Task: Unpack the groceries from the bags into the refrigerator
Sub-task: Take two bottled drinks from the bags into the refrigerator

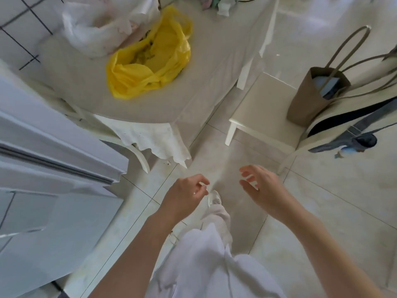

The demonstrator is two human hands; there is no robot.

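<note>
Reaching with our left hand (184,195) loosely curled and right hand (261,186) spread, both empty, the crumpled yellow plastic bag (148,61) lies well beyond our fingertips; its slack mouth could spill.

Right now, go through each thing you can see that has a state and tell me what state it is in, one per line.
yellow bag: on the table, mouth open, something inside.
white bag: on the table behind it, crumpled, contents unclear.
refrigerator: at left, whether its doors are open I cannot tell.
brown tote: upright on the chair, open-topped.
left hand: empty, fingers loosely curled.
right hand: empty, fingers spread.
</note>
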